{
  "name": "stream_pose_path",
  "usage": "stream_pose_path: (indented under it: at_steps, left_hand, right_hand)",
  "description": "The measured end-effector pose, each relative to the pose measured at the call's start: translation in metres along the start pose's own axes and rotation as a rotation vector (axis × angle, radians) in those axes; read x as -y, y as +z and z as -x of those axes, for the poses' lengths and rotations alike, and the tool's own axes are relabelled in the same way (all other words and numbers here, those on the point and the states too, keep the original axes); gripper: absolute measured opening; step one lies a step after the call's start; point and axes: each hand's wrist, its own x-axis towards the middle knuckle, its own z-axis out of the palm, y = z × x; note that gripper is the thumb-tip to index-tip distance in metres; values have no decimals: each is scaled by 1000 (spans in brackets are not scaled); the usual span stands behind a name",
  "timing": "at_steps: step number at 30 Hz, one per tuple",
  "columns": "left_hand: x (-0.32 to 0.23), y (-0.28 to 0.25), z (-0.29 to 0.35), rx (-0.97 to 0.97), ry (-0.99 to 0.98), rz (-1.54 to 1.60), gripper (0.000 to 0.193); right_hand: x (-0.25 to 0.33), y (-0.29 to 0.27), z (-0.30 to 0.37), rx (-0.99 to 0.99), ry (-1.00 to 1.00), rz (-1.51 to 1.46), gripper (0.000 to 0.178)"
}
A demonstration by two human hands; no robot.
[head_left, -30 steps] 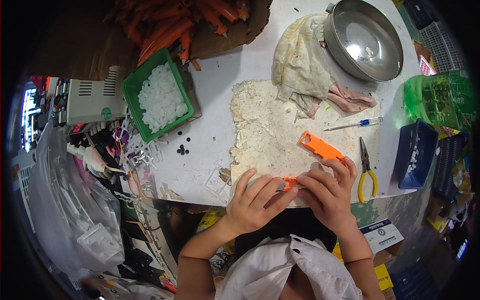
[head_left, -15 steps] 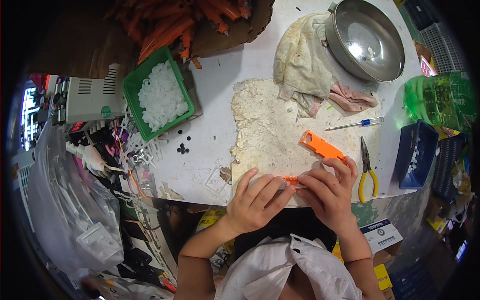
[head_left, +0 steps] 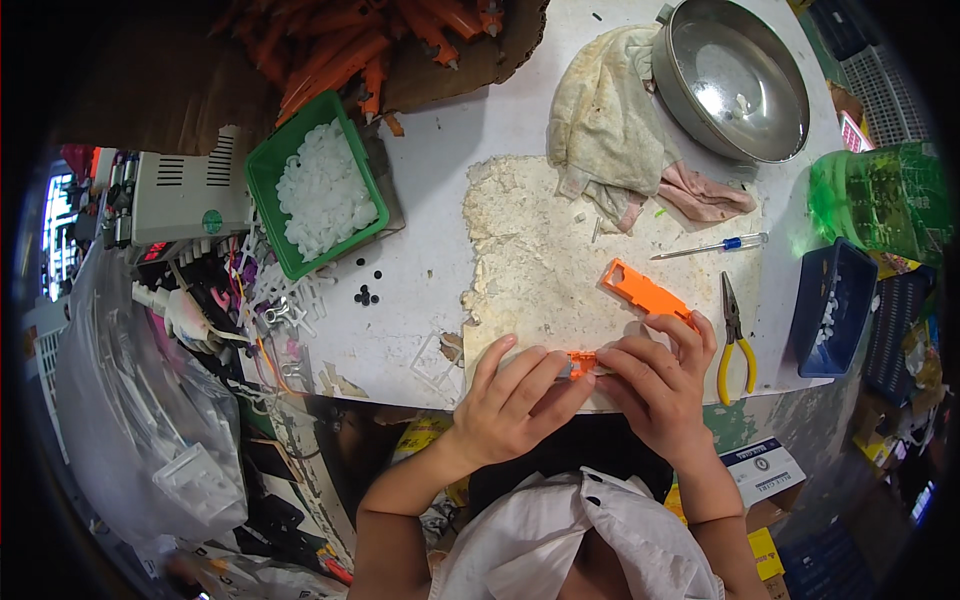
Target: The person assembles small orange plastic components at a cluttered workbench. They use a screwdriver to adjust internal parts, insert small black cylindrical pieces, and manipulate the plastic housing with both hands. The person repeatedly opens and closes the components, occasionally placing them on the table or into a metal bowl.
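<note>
A small orange plastic part [head_left: 581, 359] with a greyish piece at its left end sits between my two hands, near the table's front edge. My left hand [head_left: 515, 400] pinches its left end. At the other end, my right hand [head_left: 655, 385] closes on it with thumb and fingers; those fingertips hide much of it. A longer orange plastic shell [head_left: 645, 292] lies just beyond my right hand, its near end partly behind the knuckles. To the right rest pliers with yellow handles [head_left: 737, 365] and a screwdriver with a blue and clear handle [head_left: 735, 244].
A green bin of white plastic pieces [head_left: 375, 215] stands at left, small black rings [head_left: 366, 297] beside it. Far off are orange parts [head_left: 330, 60] on cardboard, a cloth [head_left: 605, 110] and a metal pan [head_left: 690, 120]. A blue bin [head_left: 812, 340] and green bottle [head_left: 875, 200] stand right.
Both hands stay almost in place. The small orange part has shifted or turned slightly between the fingertips, showing a little more of itself.
</note>
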Motion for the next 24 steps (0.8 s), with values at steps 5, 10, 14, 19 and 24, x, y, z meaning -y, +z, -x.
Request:
stream_pose_path:
  at_steps: [5,10,14,19,24]
  left_hand:
    - [-1,0,0,-5,-5,-4,38]
    - [0,1,1,-13,4,-7,38]
    - [0,0,0,-8,9,-16,37]
    - [-1,0,2,0,-13,-5,36]
    - [0,0,0,-12,6,-17,35]
  right_hand:
    - [1,0,-1,-5,-1,6,32]
    - [1,0,-1,-5,3,1,32]
    - [1,0,-1,-4,2,2,31]
    - [1,0,-1,-10,-4,-2,31]
    - [1,-1,-1,-2,0,-1,31]
